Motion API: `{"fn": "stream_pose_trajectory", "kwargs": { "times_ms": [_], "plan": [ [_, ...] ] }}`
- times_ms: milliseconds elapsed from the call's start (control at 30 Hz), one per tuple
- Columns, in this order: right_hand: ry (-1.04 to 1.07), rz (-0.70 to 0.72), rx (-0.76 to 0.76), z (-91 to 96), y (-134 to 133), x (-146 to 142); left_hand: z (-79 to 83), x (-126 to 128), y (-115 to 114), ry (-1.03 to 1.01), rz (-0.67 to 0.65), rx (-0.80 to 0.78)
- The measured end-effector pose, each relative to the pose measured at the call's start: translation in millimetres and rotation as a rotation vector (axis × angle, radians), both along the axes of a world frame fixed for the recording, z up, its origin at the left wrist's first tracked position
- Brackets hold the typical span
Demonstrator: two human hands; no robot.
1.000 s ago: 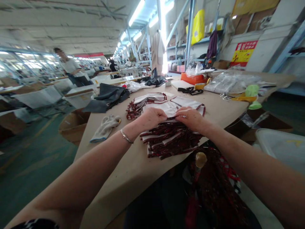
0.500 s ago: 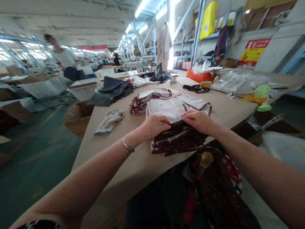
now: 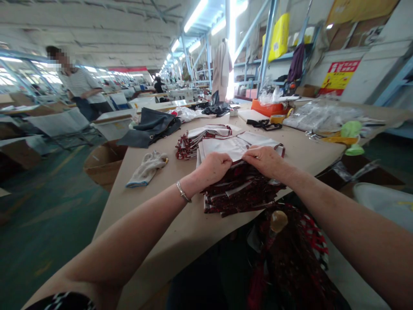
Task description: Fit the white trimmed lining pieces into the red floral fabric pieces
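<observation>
Head view: the left grip [image 3: 215, 168] and right grip [image 3: 265, 162] pinch the near edge of the white cloth [image 3: 222, 147], atop a stack [image 3: 241, 199]. Far beyond the right grip, a poster's [image 3: 338, 77] writing looks Chinese, too blurred to read.

Overhead tube lights [image 3: 195, 15] glare white, while the floor [image 3: 54, 228] lies dim and softly blurred.

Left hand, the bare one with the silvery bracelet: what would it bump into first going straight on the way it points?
Probably the bare right hand, just across from the left hand on the white cloth with dark red edging that both touch, though one view leaves depth uncertain.
</observation>
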State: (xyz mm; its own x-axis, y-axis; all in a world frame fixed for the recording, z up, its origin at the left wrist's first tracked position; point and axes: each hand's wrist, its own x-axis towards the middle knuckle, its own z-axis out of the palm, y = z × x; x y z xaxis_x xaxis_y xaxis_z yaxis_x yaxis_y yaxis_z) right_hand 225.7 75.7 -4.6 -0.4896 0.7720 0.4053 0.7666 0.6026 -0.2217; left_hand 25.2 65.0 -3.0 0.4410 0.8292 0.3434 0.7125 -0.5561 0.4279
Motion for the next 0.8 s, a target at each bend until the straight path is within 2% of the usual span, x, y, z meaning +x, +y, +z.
{"fn": "stream_pose_trajectory", "kwargs": {
  "times_ms": [167,367,467,567,667,800],
  "plan": [
    [0.003,-0.011,-0.001,2.6,-1,-3,4.3,-9,6,-0.023,0.024,-0.034],
    [-0.039,-0.096,0.024,0.1,-5,-12,16.8,-4,5,0.023,0.14,0.065],
    [-0.037,-0.103,0.069,10.7,-10,-22,24.0,3,7,0.057,0.118,0.133],
    [-0.135,-0.145,0.019,26.3,-13,-34,31.0,8,7,0.101,0.088,0.209],
    [-0.207,-0.184,-0.018,36.3,-12,-41,35.7,10,6,0.155,0.14,0.268],
    [-0.285,-0.248,0.022,37.8,-10,-44,34.2,3,13,0.203,0.214,0.328]
  ]
}}
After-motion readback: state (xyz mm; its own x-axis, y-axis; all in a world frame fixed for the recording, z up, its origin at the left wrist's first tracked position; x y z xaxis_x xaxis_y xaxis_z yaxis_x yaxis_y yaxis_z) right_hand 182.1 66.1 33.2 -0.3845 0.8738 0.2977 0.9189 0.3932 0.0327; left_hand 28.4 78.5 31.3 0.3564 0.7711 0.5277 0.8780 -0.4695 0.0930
